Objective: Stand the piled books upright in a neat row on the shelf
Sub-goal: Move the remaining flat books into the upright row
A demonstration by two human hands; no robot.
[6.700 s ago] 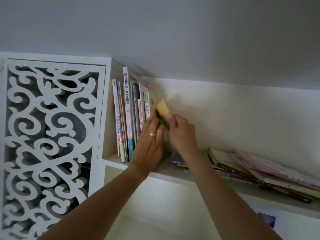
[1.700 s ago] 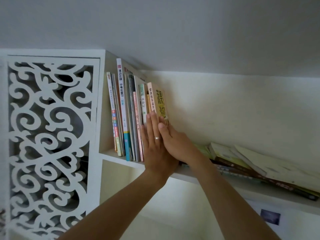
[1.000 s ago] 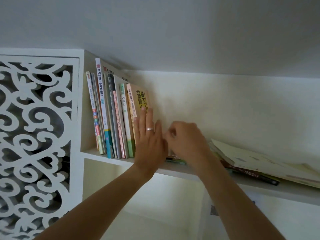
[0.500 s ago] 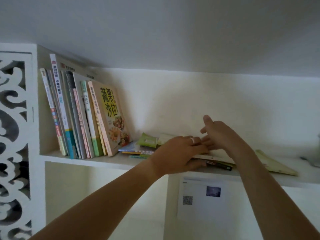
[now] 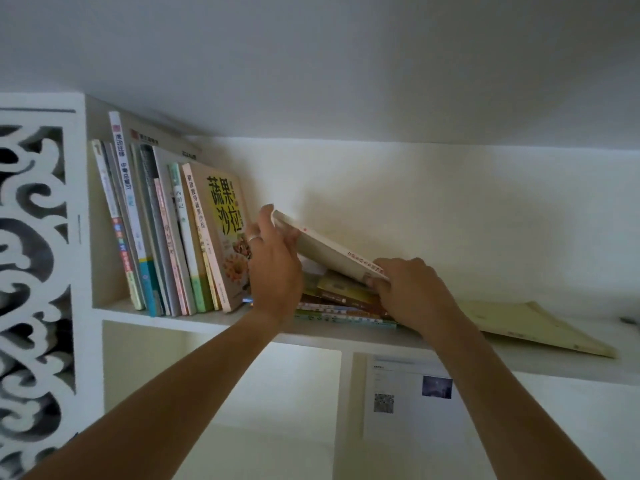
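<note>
On the shelf (image 5: 214, 320): row of upright books (image 5: 166, 237) at left; left hand (image 5: 273, 268) and right hand (image 5: 412, 289) grip one tilted book (image 5: 325, 251); flat pile (image 5: 343, 303), apparently several, remains.

Home interior: white wall shelf (image 5: 194, 318), row of books (image 5: 166, 237), carved lattice panel (image 5: 31, 271).

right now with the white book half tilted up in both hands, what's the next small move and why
Probably swing the white book upright against the yellow salad book. The left hand holds its raised end, the right hand its low end, still over the pile.
</note>
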